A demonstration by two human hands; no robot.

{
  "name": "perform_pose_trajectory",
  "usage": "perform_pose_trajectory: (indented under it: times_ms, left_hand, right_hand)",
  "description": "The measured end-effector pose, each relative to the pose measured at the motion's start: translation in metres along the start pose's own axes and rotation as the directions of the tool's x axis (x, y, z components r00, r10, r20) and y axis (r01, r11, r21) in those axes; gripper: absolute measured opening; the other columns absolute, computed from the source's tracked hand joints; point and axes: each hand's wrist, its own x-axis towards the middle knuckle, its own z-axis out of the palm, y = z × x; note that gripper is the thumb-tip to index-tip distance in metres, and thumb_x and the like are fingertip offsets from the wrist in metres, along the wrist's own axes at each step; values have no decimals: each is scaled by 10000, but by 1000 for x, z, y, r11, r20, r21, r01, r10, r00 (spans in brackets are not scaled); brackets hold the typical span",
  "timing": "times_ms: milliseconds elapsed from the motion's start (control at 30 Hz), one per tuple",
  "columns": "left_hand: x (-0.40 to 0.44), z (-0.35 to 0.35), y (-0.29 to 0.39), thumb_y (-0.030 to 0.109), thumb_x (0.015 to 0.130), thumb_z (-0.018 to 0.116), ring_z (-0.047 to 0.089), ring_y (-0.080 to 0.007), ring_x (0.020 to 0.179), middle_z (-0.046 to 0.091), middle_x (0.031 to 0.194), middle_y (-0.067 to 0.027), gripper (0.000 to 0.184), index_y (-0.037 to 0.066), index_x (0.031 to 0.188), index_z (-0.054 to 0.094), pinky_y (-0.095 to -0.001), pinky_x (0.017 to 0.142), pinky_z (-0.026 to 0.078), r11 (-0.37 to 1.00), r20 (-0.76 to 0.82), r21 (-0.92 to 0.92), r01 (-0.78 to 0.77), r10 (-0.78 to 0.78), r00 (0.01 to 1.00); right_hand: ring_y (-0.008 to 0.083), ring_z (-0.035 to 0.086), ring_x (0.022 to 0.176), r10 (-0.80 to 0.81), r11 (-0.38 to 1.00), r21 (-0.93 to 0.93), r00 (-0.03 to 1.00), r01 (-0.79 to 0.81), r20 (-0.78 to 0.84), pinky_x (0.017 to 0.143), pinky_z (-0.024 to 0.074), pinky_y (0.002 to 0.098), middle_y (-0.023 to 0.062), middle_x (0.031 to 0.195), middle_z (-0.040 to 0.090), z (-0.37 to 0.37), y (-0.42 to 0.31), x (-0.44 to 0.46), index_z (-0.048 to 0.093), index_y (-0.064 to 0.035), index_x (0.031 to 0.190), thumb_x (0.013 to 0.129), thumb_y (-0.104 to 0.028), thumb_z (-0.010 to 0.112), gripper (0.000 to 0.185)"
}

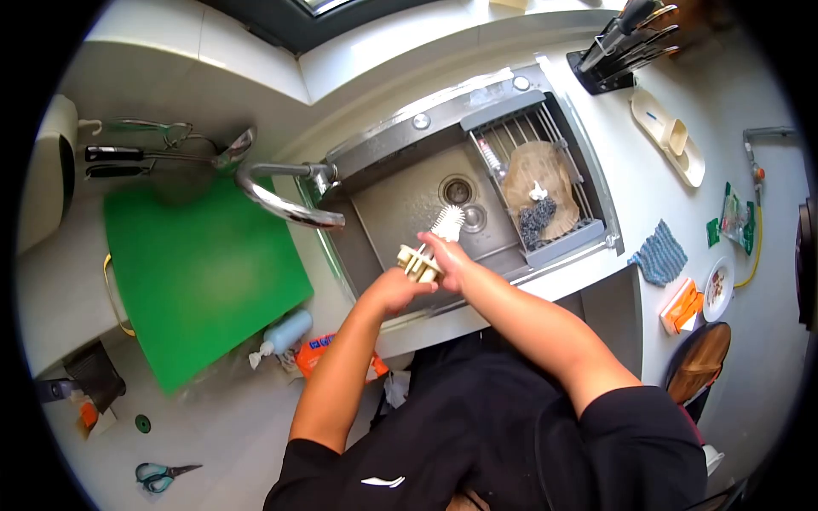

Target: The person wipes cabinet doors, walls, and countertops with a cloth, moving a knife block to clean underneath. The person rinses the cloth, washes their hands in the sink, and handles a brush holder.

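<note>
Both hands are together over the near edge of the steel sink (388,217). My left hand (394,291) is closed around a cream plastic piece (417,262) with slots and prongs. My right hand (450,262) is closed on a white brush (448,221), its bristled head pointing away from me toward the drain (457,189). The brush's handle is mostly hidden by my fingers. The cream piece also touches my right hand.
Left of the sink lies a green cutting board (209,281), beneath the curved faucet (290,209). A rack (567,237) inside the sink holds a brown tray (521,175) and a dark scrubber (537,221). A knife block (601,72) stands back right; scissors (158,477) lie front left.
</note>
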Motion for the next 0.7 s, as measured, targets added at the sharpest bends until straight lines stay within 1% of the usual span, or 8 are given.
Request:
perform_pose_trajectory:
  times_ms: [167,233,367,400,433,467,533,700]
  left_hand:
    - [-114,-1,51,280,857,826,655,-141,745,714,871,-69,392,7,1103,691,-325,672,529,918,-158,204,-341,374,914]
    - [-162,4,67,191,842,831,690,-146,973,750,1038,-75,425,16,1196,675,-331,867,542,901,-286,167,-400,432,855]
    - [-125,7,47,191,837,819,694,-144,885,753,971,-69,357,-1,1109,692,-330,790,546,827,-348,268,-495,562,750]
    - [-83,5,28,221,846,813,689,-146,819,746,906,-65,329,-8,1053,701,-330,737,542,847,-358,354,-396,514,779]
    - [-31,3,8,265,839,811,682,-197,734,744,862,-41,332,16,1034,709,-367,682,529,916,-255,68,-394,398,881]
    - [4,4,-6,272,838,813,656,-171,747,720,853,-31,344,4,1026,707,-365,692,524,992,3,-112,59,-59,998]
    - [6,26,-11,278,844,816,664,-164,806,723,876,-62,353,5,1041,711,-351,737,525,982,-145,31,-188,190,971]
    - [-86,43,23,268,864,805,675,-162,939,741,1039,-92,403,4,1148,693,-338,826,533,827,-318,-36,-561,522,791]
  right_hand:
    - [230,724,912,-371,915,-80,901,397,226,825,602,386,108,992,721,51,-35,-133,659,-16,1100,985,-284,692,293]
    - [175,696,945,-482,831,-89,791,549,376,895,556,330,91,986,723,63,-37,-181,696,-4,1088,977,-250,708,270]
    - [140,680,826,-687,573,-141,567,808,454,743,557,339,64,915,726,51,-26,-143,719,-22,991,937,-271,748,257]
    - [155,689,813,-655,583,-241,624,776,425,731,562,345,74,906,726,35,-20,-96,713,-9,981,931,-294,751,291]
    - [212,714,796,-526,793,-246,830,557,183,721,581,373,129,925,730,25,-16,-45,684,27,1028,940,-317,731,357]
    - [265,731,801,156,987,-35,988,-156,-15,736,601,405,173,955,730,10,-19,-5,654,44,1107,942,-314,728,401]
    - [247,728,808,-236,961,-178,962,211,-135,695,616,449,125,954,712,-6,7,15,622,-17,1167,948,-270,732,352]
    - [130,674,865,-525,789,-182,798,586,297,806,562,320,55,950,709,23,-24,-119,662,-35,1088,933,-238,781,283]
